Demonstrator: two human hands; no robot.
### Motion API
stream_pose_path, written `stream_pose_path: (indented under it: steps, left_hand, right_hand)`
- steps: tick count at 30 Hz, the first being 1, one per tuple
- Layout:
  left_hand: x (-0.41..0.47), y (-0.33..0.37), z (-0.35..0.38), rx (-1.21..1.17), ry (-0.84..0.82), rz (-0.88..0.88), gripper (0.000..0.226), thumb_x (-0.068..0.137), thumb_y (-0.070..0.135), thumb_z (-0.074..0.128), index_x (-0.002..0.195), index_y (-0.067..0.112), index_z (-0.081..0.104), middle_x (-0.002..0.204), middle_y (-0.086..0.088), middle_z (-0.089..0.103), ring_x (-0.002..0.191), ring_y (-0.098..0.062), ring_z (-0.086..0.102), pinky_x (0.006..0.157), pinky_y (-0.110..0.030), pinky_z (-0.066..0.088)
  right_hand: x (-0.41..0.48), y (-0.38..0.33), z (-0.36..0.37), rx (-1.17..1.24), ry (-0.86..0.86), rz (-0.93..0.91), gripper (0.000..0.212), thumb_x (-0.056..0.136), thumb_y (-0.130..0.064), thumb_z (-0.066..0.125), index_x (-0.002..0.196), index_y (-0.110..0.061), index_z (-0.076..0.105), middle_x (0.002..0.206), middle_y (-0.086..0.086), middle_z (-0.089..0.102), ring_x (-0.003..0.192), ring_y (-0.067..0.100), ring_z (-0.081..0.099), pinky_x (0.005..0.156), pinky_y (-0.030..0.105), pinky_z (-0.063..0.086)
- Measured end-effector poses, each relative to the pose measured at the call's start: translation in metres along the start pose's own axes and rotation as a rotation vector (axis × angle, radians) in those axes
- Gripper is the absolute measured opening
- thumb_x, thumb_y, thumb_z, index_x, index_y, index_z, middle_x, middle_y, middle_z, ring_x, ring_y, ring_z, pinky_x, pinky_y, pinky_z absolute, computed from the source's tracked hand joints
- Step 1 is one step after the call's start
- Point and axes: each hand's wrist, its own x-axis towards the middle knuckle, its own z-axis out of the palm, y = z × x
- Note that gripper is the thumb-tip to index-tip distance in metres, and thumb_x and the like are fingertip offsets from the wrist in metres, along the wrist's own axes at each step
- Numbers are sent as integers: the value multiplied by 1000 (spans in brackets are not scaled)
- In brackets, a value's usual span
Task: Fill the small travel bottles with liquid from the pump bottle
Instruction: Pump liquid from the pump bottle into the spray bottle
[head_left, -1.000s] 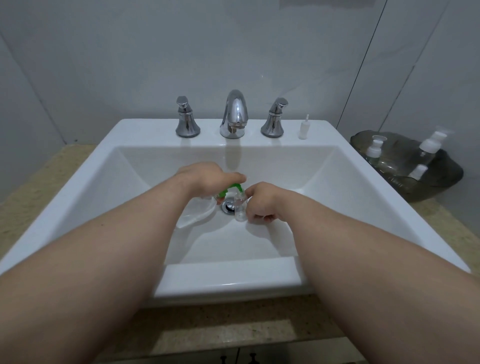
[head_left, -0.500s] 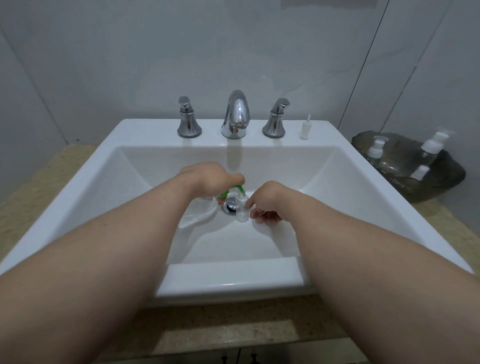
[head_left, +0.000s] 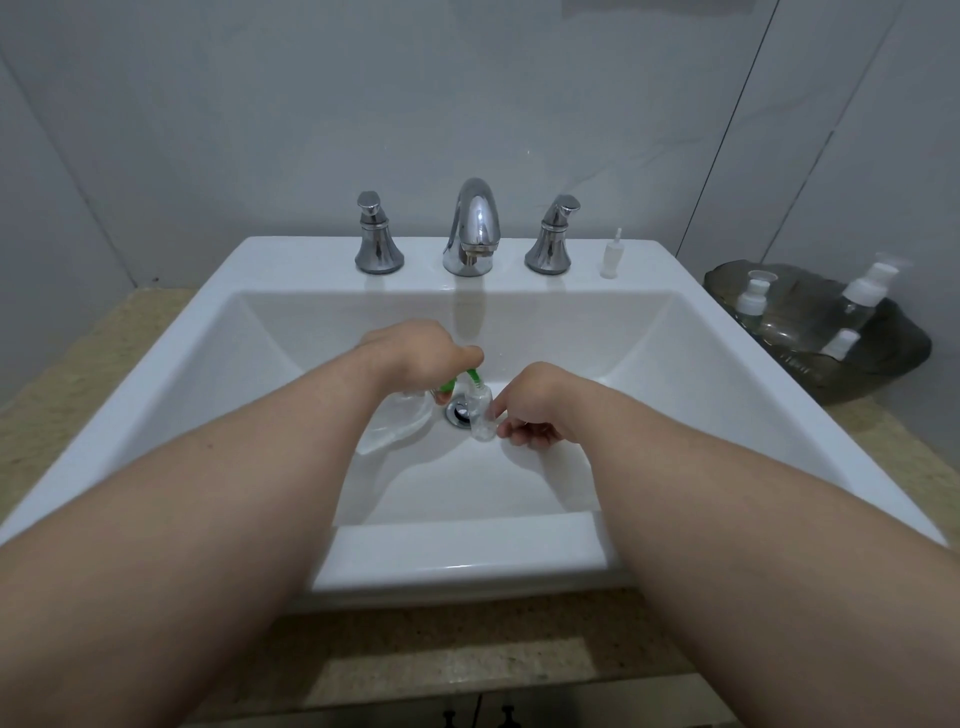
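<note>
Down in the white sink (head_left: 675, 364), my left hand (head_left: 415, 353) grips the green pump head of a clear pump bottle (head_left: 397, 423) that leans in the basin. The green nozzle (head_left: 475, 379) points down into a small clear travel bottle (head_left: 480, 413) beside the drain. My right hand (head_left: 535, 405) pinches that small bottle from the right with thumb and fingers. Most of the pump head is hidden under my left hand.
A chrome faucet (head_left: 472, 228) with two handles stands on the sink's back ledge, with a small white pump insert (head_left: 612, 257) to their right. A dark tray (head_left: 883, 364) on the right counter holds several small white-capped bottles (head_left: 753, 296). Beige counter surrounds the sink.
My right hand has slid slightly right and opened a little round the small bottle, so more of it shows. My left hand stays on the pump head.
</note>
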Motion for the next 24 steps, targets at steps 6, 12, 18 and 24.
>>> stream_pose_path:
  steps: [6,12,18,24]
  left_hand:
    - [1,-1,1,7,0,-31,64,93,63,43,62,17,74,66,1,60,65,-21,59,64,-33,38]
    - [2,-1,4,-10,17,-43,81,84,88,39,61,18,73,63,2,61,67,-20,62,64,-33,38]
    - [1,0,4,-12,13,-47,75,87,80,43,58,18,73,57,5,59,66,-19,61,66,-33,39]
    - [1,0,4,-5,19,-36,73,87,78,44,58,17,75,61,3,60,66,-20,60,66,-33,40]
  right_hand:
    - [-2,-1,0,3,-20,-1,37,97,6,34,109,-10,65,77,8,59,59,18,48,56,29,36]
    - [-3,-2,-1,-22,-31,11,35,99,1,41,125,-2,65,79,8,58,62,19,47,57,30,36]
    - [-2,-2,-1,-39,-34,12,36,100,1,40,126,-1,64,80,7,59,65,20,48,58,31,37]
    - [1,-2,0,-33,-32,14,35,99,0,41,125,-2,64,84,8,61,66,20,49,60,31,38]
